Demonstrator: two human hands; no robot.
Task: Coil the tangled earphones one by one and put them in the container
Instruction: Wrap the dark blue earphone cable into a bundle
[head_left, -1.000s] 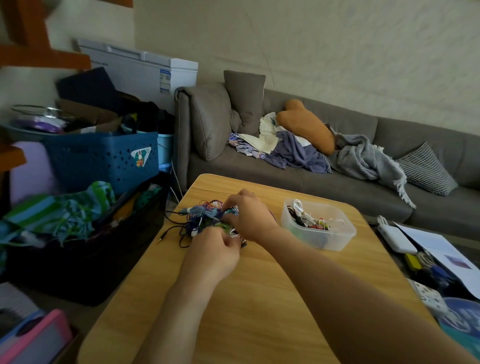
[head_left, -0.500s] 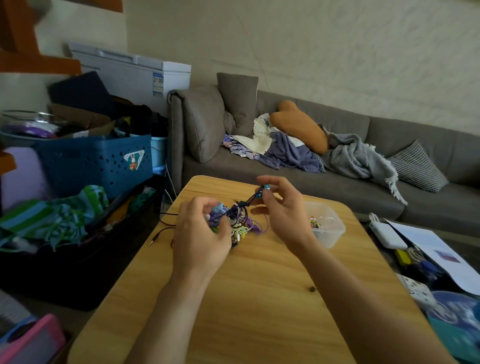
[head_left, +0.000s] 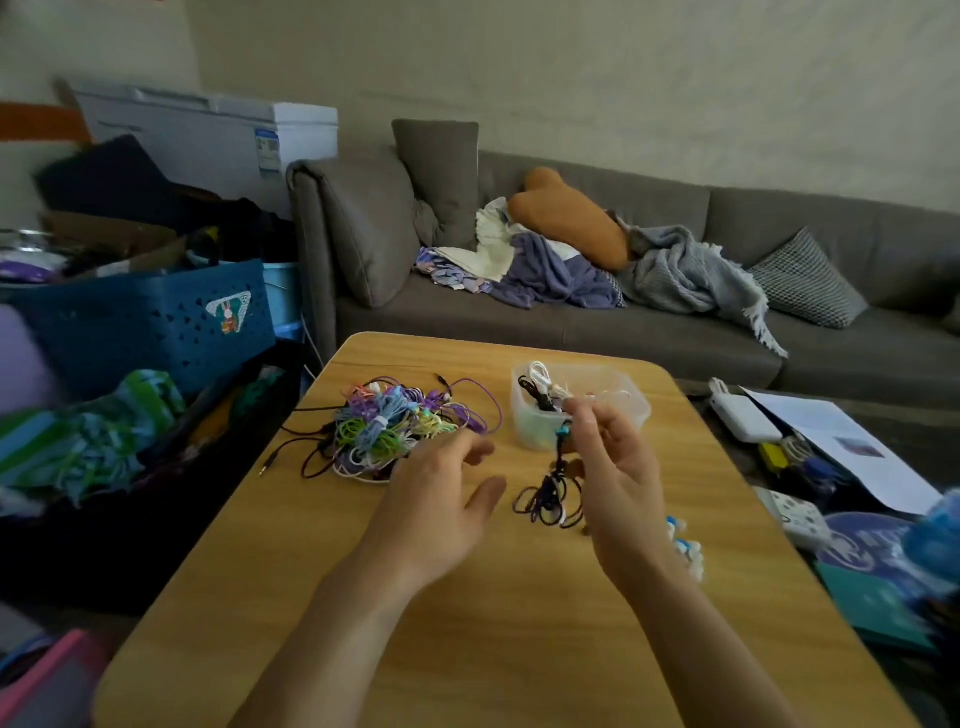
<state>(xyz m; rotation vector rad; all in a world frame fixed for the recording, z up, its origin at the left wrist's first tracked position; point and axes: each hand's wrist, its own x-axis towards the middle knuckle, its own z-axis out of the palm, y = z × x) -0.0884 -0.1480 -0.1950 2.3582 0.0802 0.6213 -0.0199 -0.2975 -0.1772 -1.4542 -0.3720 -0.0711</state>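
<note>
1. The right hand (head_left: 618, 478) is raised above the counter (head_left: 519, 623), its fingers (head_left: 582, 415) pinching one dark purple earphone (head_left: 550, 493) near a teal earbud, so that the cord dangles in loose, uneven loops just above the wood.
2. The left hand (head_left: 436, 509) hovers beside that cord with fingers spread and relaxed, holding nothing.
3. The step in hand looks like the start of coiling a single earphone that hangs clear of the heap; the coil itself is not yet made.
4. The next move probably calls for the left hand to catch the hanging loops and wind them evenly while the right keeps the earbud end, then a short carry to the container (head_left: 524, 431), which stands just behind the right hand.
5. That clear plastic container already holds several coiled earphones, white and black among them.
6. The tangled pile (head_left: 389, 431) of purple, green, blue and white cords lies on the counter's far left, with dark leads trailing off toward the edge; much of the task seems left.
7. The counter is light wood with rounded corners. Behind it runs a grey sofa (head_left: 623, 322) strewn with cushions and blankets; a blue basket (head_left: 145, 322) stands at the left, and papers and small gadgets lie at the right.
</note>
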